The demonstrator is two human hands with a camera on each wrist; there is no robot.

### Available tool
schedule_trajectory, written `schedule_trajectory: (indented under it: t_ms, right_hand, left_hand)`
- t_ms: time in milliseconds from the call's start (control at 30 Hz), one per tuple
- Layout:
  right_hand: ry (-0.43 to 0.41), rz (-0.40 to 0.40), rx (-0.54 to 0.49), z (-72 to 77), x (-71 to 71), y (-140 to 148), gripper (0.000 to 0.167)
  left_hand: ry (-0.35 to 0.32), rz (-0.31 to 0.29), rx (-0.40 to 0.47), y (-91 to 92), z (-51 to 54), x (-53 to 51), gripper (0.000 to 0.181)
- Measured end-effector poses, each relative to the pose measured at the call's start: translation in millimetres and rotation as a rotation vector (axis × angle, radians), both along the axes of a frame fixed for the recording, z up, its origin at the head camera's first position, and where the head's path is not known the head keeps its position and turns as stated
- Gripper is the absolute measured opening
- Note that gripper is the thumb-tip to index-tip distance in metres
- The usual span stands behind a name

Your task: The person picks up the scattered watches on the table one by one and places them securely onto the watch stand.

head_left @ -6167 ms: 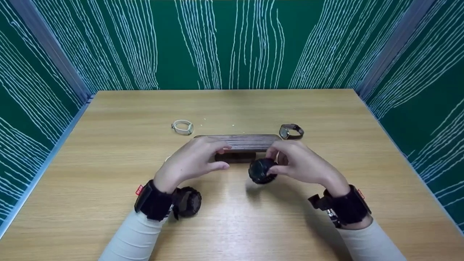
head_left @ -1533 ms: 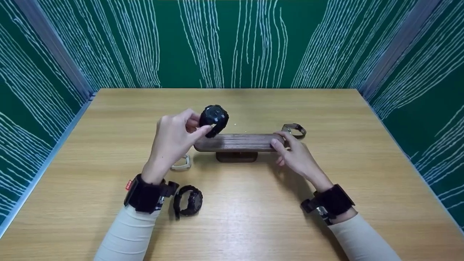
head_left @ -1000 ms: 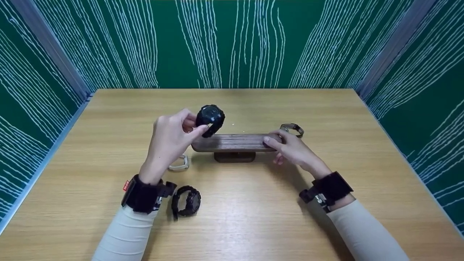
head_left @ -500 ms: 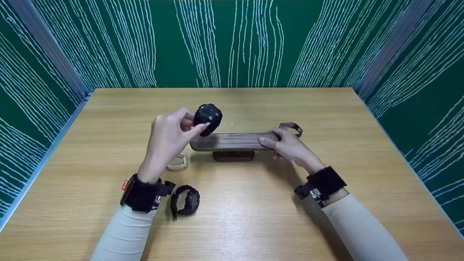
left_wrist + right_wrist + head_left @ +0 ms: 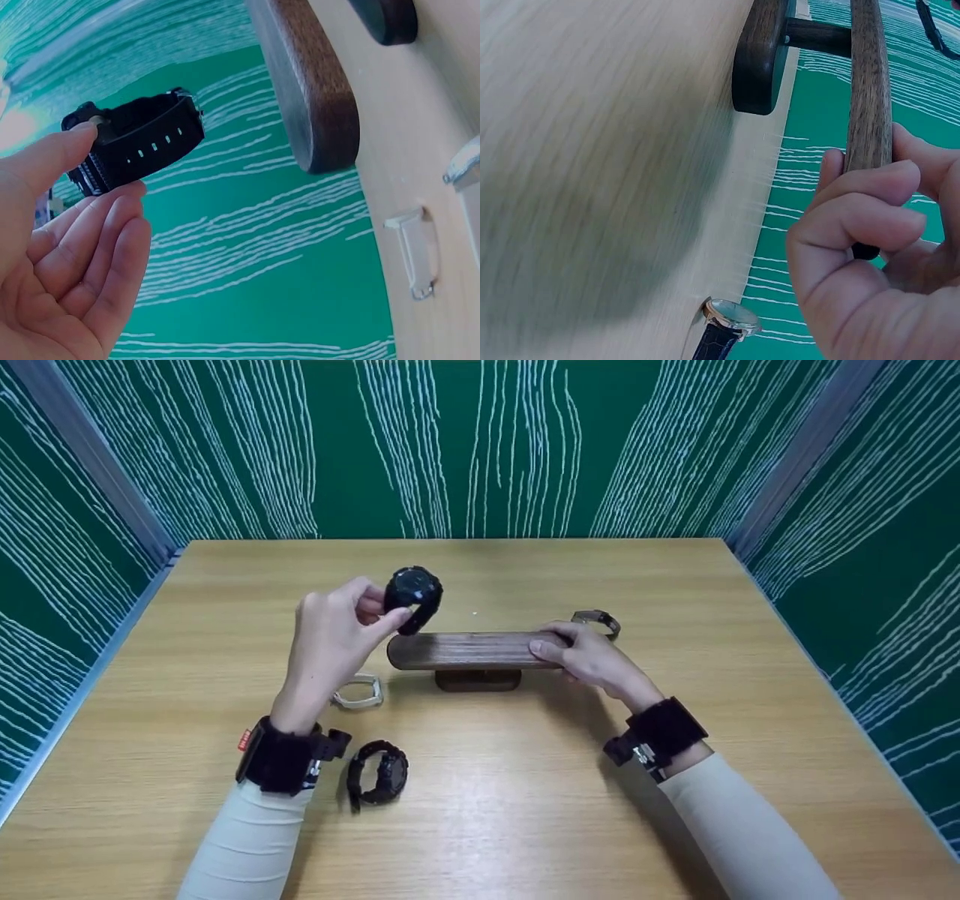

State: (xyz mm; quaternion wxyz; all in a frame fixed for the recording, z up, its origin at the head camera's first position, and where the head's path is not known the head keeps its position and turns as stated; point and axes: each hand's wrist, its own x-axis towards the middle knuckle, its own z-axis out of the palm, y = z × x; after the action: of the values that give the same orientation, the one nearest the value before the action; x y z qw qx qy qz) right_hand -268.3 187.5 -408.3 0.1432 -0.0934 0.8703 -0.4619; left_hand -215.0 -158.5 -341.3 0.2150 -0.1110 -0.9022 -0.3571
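In the head view, we see the left hand (image 5: 326, 634) pinching a black watch (image 5: 415, 583) between its thumb and fingertips, with the dial facing up. Just past these fingertips, and lower, there is the left end of a wooden bar (image 5: 469, 651), which stands on a short base (image 5: 478, 681). The fingers of the right hand (image 5: 596, 664) grip the other end, with the thumb on top. Just beyond them, a dark-strapped watch (image 5: 611, 624) rests on the table (image 5: 510, 817). On the near side of the left fingers we find 2 more watches, a white watch (image 5: 376, 690) and a spare black watch (image 5: 392, 775).

In the left wrist view, the thumb presses the held watch from above, and the other fingers lie bent below it, side by side. Its strap, with small holes, reaches away from the fingertips; the bar is apart from it. Well away from these fingers we notice a pale watch (image 5: 405, 221).

In the right wrist view, the fingers are curled round the bar, and the dark-strapped watch lies near them, not touching.
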Motion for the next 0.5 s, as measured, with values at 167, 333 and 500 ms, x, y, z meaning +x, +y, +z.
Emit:
schedule_trajectory:
  t_ms: [167, 333, 500]
  right_hand:
    - [-0.013, -0.012, 0.032, 2.5, -0.1, -3.9, 0.048]
    - [-0.03, -0.001, 0.03, 3.8, -0.2, -3.2, 0.048]
    - [-0.008, 0.002, 0.044, 4.0, -0.2, -0.4, 0.046]
  left_hand:
    - [0.0, 0.031, 0.017, -11.6, -0.3, -0.9, 0.034]
    - [0.023, 0.069, -0.017, -21.9, -7.3, -2.8, 0.034]
    - [0.04, 0.096, -0.033, -27.9, -15.0, -4.2, 0.035]
